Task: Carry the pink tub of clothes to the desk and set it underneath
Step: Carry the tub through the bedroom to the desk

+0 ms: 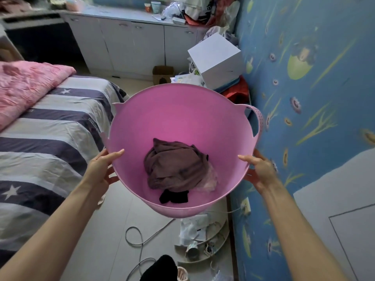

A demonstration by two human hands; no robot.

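Both hands grip the rim of the pink tub [182, 118], held above the floor: the left hand [101, 167] at eight o'clock, the right hand [261, 169] at four. Brown clothes [174, 165] lie in its bottom; the tabletop [121, 14] sits at twelve o'clock.

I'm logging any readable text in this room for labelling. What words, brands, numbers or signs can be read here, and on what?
None can be read.
Cups on the far counter: printed pattern, too small and blurred.
Papers on the floor by the wall: dark marks, unreadable.
White box: blank faces.
Pink tub, held by the left hand and right hand: no label visible.
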